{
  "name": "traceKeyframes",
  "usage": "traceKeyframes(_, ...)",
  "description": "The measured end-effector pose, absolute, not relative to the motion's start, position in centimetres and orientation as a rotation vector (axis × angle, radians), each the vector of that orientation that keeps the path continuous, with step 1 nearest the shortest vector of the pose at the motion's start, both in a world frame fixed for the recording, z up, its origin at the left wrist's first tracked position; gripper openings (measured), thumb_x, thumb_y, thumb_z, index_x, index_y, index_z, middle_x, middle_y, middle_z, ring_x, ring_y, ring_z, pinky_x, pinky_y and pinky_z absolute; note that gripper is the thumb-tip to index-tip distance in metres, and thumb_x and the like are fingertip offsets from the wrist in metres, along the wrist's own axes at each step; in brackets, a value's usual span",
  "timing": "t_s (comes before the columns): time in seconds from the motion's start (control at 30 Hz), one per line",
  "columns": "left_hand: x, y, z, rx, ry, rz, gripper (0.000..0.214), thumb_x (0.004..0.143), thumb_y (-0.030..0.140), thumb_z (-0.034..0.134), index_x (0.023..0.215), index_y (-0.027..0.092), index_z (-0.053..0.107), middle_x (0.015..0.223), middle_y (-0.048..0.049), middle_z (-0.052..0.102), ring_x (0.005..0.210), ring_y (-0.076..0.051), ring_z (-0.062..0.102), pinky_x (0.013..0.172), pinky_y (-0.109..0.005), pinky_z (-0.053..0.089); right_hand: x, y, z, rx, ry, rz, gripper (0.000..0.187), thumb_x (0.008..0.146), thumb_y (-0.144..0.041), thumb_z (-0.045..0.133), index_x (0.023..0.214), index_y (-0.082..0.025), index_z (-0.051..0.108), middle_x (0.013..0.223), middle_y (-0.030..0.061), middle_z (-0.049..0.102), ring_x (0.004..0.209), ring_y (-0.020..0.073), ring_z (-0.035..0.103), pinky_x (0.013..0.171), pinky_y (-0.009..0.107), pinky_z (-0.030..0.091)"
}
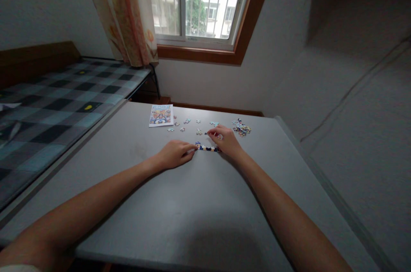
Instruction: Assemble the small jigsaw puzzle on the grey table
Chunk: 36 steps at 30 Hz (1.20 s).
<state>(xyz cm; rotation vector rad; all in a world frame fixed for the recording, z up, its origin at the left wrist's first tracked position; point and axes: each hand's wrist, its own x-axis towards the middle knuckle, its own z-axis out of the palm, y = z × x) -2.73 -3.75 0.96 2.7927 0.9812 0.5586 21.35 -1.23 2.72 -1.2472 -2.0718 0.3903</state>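
Note:
A short joined strip of jigsaw puzzle pieces (208,149), dark blue, white and tan, lies on the grey table (180,203). My left hand (176,153) rests on the table with its fingers stretched out, the fingertips touching the strip's left end. Above the strip's right end, my right hand (227,140) has thumb and forefinger pinched on a small puzzle piece (206,133), mostly hidden by the fingertips. Just left of that pinch lies a loose pale piece (199,131). The right hand covers part of the strip's right end and some pieces behind it.
A printed picture sheet (161,116) lies at the back left of the table. Several loose pieces (187,121) are scattered beside it, and a pile of pieces (242,128) sits to the right. A bed with a checked cover (80,88) adjoins the left edge; a wall (353,143) stands right.

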Motion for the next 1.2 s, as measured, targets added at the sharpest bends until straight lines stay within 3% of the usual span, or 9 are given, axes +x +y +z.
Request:
traceKeyframes(0.23, -2.7, -3.7, 1.0, 2.794, 0.967, 0.58, 0.032, 0.094, 0.028, 0.046, 0.116, 0.02, 0.068, 0.089, -0.0056, 0.075, 0.074, -0.016, 0.069, 0.07, -0.025, 0.049, 20.2, 1.7, 7.4, -1.394, -2.246, 0.67, 0.009, 0.079, -0.013, 0.066, 0.078, -0.016, 0.074, 0.075, 0.0044, 0.071, 0.069, 0.0143, 0.061, 0.067, 0.025, 0.046)
traceKeyframes(0.73, -2.7, -3.8, 0.9, 2.783, 0.965, 0.586, 0.032, 0.094, 0.028, 0.046, 0.117, 0.022, 0.068, 0.091, -0.0049, 0.075, 0.076, -0.015, 0.069, 0.074, -0.025, 0.05, 19.0, 1.7, 4.0, -1.35, -2.298, 0.881, 0.014, 0.077, -0.012, 0.063, 0.077, -0.015, 0.077, 0.067, 0.0015, 0.07, 0.061, 0.0118, 0.058, 0.058, 0.021, 0.041)
traceKeyframes(1.2, -2.9, -3.6, 0.5, 2.796, 0.958, 0.588, 0.032, 0.094, 0.029, 0.046, 0.117, 0.022, 0.068, 0.091, -0.0053, 0.075, 0.076, -0.016, 0.069, 0.072, -0.025, 0.05, 19.1, 2.0, 3.5, -1.251, -2.275, 0.974, 0.014, 0.077, -0.014, 0.064, 0.08, -0.016, 0.077, 0.07, 0.0016, 0.071, 0.066, 0.0125, 0.061, 0.063, 0.022, 0.045)
